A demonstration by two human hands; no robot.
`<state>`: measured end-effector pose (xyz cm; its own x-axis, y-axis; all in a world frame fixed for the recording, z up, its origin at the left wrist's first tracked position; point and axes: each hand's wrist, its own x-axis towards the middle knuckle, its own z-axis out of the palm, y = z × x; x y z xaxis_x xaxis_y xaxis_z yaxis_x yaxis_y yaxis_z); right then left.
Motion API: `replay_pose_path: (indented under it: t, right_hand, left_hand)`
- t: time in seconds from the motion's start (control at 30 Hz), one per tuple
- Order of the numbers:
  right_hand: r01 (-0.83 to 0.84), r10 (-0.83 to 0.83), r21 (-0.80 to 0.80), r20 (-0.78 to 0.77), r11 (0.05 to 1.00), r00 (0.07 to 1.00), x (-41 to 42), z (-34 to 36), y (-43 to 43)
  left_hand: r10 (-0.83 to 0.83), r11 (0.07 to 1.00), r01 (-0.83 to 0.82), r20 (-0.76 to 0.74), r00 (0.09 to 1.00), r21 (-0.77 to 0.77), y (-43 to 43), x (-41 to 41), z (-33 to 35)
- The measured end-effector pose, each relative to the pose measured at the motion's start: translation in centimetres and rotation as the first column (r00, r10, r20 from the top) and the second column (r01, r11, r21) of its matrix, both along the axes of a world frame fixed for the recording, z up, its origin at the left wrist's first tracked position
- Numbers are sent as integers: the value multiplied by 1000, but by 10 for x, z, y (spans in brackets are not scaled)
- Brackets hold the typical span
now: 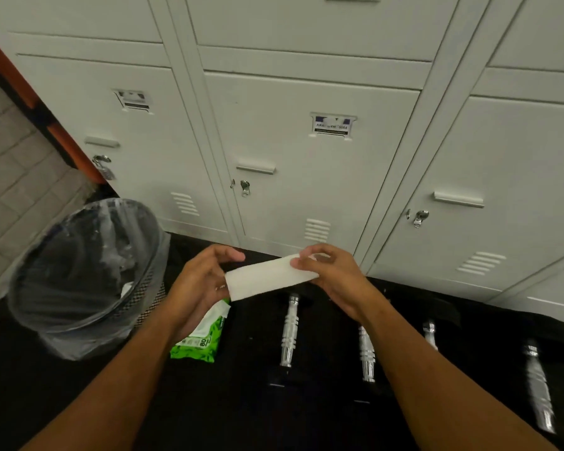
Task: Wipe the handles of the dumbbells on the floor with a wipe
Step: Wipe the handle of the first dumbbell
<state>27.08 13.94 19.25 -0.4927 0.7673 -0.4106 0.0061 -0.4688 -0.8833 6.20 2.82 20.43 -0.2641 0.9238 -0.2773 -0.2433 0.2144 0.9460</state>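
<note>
A folded white wipe (267,276) is stretched between both hands above the floor. My left hand (202,281) holds its left end, fingers curled round it. My right hand (332,271) pinches its right end with thumb and fingertips. Below them several dumbbells lie side by side on the dark floor, their black ends hard to tell from the floor. Their chrome handles shine: one (289,330) in the middle, another (367,353) partly behind my right forearm, a third (429,333) further right, and a long one (539,385) at the far right.
A green pack of wipes (202,340) lies on the floor under my left wrist. A mesh bin (88,275) with a clear liner stands at the left. White lockers (306,157) line the back, close behind the dumbbells.
</note>
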Motion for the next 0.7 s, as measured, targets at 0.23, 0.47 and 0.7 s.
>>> replay_pose_path:
  t: [0.23, 0.47, 0.7]
  right_hand:
    - [-57, 52, 137, 41, 989, 998, -14, 8, 6]
    - [-157, 19, 541, 252, 826, 968, -9, 4, 9]
    - [-313, 38, 762, 355, 567, 934, 1, -5, -13]
  left_hand:
    - [-227, 942, 185, -126, 966, -282, 18, 13, -8]
    - [-236, 934, 163, -207, 949, -317, 39, 33, -14]
    - [-51, 957, 51, 9, 999, -286, 56, 50, -7]
